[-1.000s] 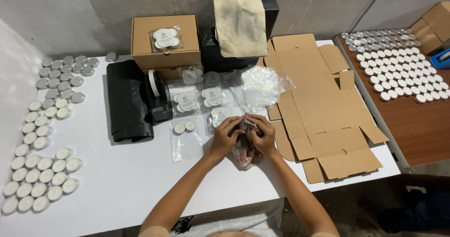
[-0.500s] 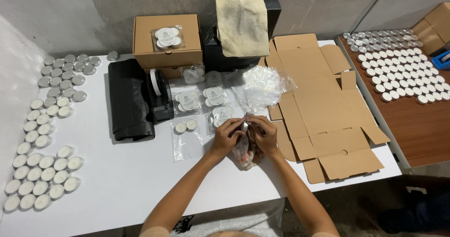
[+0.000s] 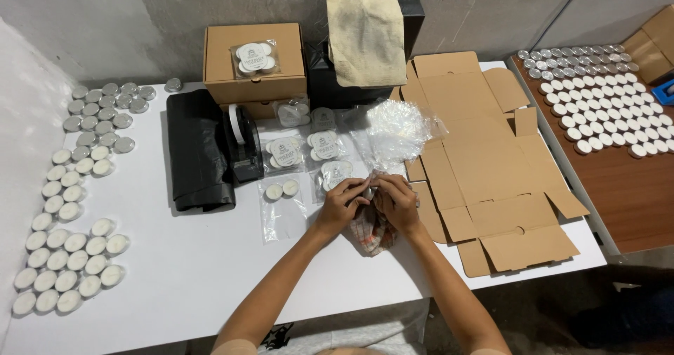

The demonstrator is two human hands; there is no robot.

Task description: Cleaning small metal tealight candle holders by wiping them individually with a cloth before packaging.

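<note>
My left hand (image 3: 342, 201) and my right hand (image 3: 397, 199) meet at the middle of the white table (image 3: 210, 278), fingertips pinched together on a small clear plastic bag (image 3: 370, 184) that holds tealight candles. Under my hands lies a crumpled checked cloth (image 3: 372, 230). Just left of them a clear bag with two tealights (image 3: 281, 190) lies flat. Behind it lie packed tealight bags (image 3: 306, 146) in a loose group.
Rows of loose tealights (image 3: 67, 208) fill the table's left side. A black tape dispenser (image 3: 241, 141) and black bag (image 3: 195, 151) sit left of centre. A closed brown box (image 3: 254, 62), flattened cardboard box (image 3: 484, 165) and crumpled clear plastic (image 3: 397, 129) lie behind and right. More tealights (image 3: 604, 95) cover a wooden table.
My hands have stayed at the same spot over the cloth, fingers shifting slightly on the small bag. Nothing else on the table has moved.
</note>
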